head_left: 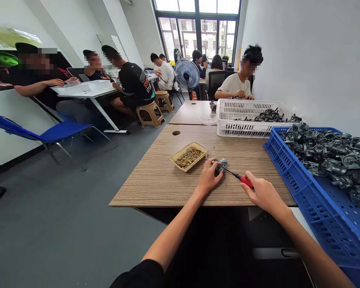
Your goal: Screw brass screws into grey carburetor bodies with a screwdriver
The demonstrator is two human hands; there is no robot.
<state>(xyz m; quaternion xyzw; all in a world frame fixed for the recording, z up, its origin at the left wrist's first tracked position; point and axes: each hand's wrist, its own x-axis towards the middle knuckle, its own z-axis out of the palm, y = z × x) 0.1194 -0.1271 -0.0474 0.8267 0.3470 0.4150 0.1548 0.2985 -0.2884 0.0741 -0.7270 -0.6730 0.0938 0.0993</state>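
My left hand [209,174] is closed round a small grey metal part [223,162] on the wooden table [156,176]. In my right hand [262,192] is a screwdriver [246,182] with a red handle. Its dark shaft points left and its tip reaches the metal part; the exact contact is too small to see. Just left of the part sits a cream tray [180,165] full of small brass-coloured pieces [189,156]. A couple of tiny loose pieces lie on the table near the tray and behind the part.
A blue crate [306,196] heaped with metal parts [333,156] stands at the right. Behind it is a white basket [243,130] holding similar parts. A person [237,86] works across the table. A round hole [176,133] is at the table's back left.
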